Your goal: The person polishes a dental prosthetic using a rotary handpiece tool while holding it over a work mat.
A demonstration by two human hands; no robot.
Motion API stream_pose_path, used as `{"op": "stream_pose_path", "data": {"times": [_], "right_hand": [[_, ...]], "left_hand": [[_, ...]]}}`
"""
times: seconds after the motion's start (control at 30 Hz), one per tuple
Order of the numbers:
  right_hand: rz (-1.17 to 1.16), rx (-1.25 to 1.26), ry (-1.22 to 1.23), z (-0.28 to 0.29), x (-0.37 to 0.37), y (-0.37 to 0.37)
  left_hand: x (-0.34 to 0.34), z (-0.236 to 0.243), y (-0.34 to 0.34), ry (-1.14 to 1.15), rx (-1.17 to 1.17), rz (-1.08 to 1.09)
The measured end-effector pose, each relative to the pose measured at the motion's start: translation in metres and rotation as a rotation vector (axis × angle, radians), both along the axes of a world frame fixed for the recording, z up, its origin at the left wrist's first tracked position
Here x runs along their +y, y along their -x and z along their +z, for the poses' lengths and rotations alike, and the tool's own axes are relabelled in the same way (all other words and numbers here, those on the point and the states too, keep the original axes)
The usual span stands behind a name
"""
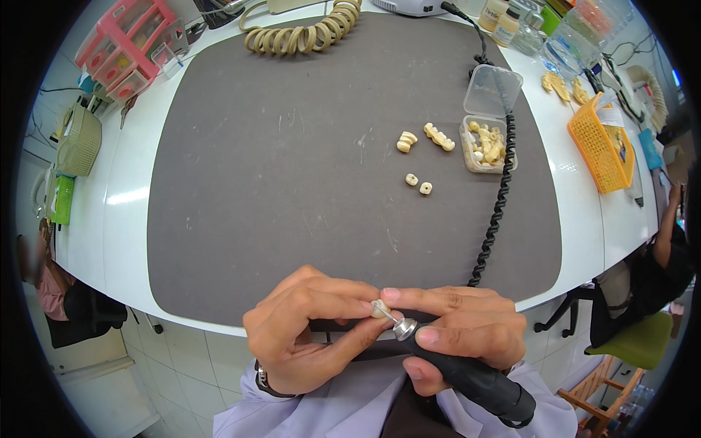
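Note:
My left hand (303, 332) pinches a small whitish dental crown (379, 309) between thumb and fingertips, just over the mat's front edge. Wrapped round a black rotary handpiece (475, 379), my right hand (467, 328) points its silver nose and thin bur at the crown. The bur tip meets the crown, or nearly so; my fingers partly hide the spot. From the handpiece side a black coiled cord (498, 208) runs up the mat. Two single crowns (426, 188) and two joined tooth pieces (439, 137) lie farther off on the grey mat (292, 197).
A clear lidded box (488, 166) of tooth pieces stands at right, the cord crossing it. Beyond are a yellow basket (595, 146), bottles (506, 28) and a beige coiled hose (307, 40). Pink drawers (120, 55) stand far left. People sit at both sides.

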State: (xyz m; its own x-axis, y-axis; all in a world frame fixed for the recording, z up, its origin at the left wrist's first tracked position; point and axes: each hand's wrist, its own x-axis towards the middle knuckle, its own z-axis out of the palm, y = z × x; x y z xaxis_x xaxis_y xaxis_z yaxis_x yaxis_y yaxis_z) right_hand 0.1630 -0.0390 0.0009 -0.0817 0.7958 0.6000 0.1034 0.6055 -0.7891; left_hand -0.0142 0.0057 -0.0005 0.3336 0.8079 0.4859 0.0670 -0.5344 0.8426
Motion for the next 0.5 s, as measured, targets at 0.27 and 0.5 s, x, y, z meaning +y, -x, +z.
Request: {"op": "stream_pose_path", "data": {"times": [0.27,0.5], "right_hand": [[-0.004,-0.003,0.000,0.0005,-0.0003,0.0005],[-0.008,0.001,-0.003,0.0005,-0.0010,0.0010]], "left_hand": [[-0.0001,0.0023,-0.0001,-0.021,0.023,0.010],[0.0029,0.0008,0.0000,-0.057,0.003,0.018]]}}
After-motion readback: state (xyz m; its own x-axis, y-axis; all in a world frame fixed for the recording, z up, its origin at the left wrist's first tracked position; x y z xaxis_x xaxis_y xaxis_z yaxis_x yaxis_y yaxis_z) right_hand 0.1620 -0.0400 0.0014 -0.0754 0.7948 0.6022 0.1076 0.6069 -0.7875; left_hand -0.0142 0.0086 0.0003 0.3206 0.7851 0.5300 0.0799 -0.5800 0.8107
